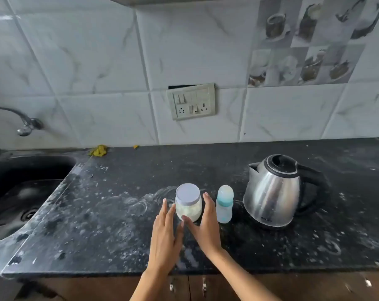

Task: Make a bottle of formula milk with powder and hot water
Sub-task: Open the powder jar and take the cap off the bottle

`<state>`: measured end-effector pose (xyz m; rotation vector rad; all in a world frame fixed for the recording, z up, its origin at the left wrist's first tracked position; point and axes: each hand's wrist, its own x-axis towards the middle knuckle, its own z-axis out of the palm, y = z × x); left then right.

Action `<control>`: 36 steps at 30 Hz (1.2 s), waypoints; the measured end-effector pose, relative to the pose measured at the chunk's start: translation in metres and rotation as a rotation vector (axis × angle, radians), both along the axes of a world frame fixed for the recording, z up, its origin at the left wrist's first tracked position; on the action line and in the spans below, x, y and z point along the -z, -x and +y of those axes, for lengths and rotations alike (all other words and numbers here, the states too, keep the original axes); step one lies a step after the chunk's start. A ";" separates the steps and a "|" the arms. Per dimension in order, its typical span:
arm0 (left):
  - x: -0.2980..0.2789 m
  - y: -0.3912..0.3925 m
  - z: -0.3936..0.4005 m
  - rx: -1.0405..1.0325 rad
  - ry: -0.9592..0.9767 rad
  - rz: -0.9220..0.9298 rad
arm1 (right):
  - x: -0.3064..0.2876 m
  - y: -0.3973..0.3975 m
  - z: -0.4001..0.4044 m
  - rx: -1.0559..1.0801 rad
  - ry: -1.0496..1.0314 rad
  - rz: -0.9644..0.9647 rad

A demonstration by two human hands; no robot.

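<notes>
A clear jar [188,205] of white powder with a pale lid stands on the dark counter [119,213]. My left hand [165,233] is at its left side and my right hand [206,224] at its right, fingers straight on both; the right thumb reaches across the jar's front. Whether either hand touches the jar is unclear. A capped baby bottle [224,204] with a teal ring stands just right of my right hand. A steel electric kettle [275,190] with a black lid and handle sits further right.
A dark sink [21,192] with a wall tap [25,124] lies at the left. A switch and socket plate [191,102] is on the tiled wall. A yellow scrap [98,151] lies at the counter's back edge. Cabinet doors sit below the counter front.
</notes>
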<state>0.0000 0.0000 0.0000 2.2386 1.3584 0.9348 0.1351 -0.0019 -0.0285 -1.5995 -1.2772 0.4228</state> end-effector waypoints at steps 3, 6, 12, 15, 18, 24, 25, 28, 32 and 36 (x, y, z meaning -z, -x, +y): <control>-0.002 0.001 0.030 0.071 0.091 -0.056 | 0.003 0.000 0.021 0.076 0.049 0.098; -0.005 0.003 0.062 0.204 0.099 -0.059 | 0.004 -0.002 0.038 0.084 0.085 0.156; -0.023 -0.002 0.118 0.475 0.110 0.144 | 0.013 -0.005 0.050 0.108 0.096 0.229; -0.036 -0.012 0.137 0.622 0.168 0.312 | 0.010 -0.009 0.049 0.090 0.106 0.259; -0.047 -0.024 0.151 0.700 0.100 0.482 | 0.009 -0.008 0.047 0.083 0.089 0.264; -0.053 -0.030 0.149 0.752 -0.066 0.727 | 0.009 -0.005 0.049 0.109 0.076 0.254; -0.053 -0.030 0.146 0.750 -0.107 0.751 | 0.009 -0.005 0.049 0.107 0.077 0.238; -0.053 -0.029 0.139 0.741 -0.191 0.766 | 0.009 -0.005 0.050 0.111 0.077 0.178; -0.050 -0.028 0.136 0.720 -0.244 0.791 | 0.013 -0.003 0.051 0.129 0.074 0.156; -0.042 -0.026 0.139 0.710 -0.306 0.801 | 0.017 -0.003 0.053 0.142 0.080 0.153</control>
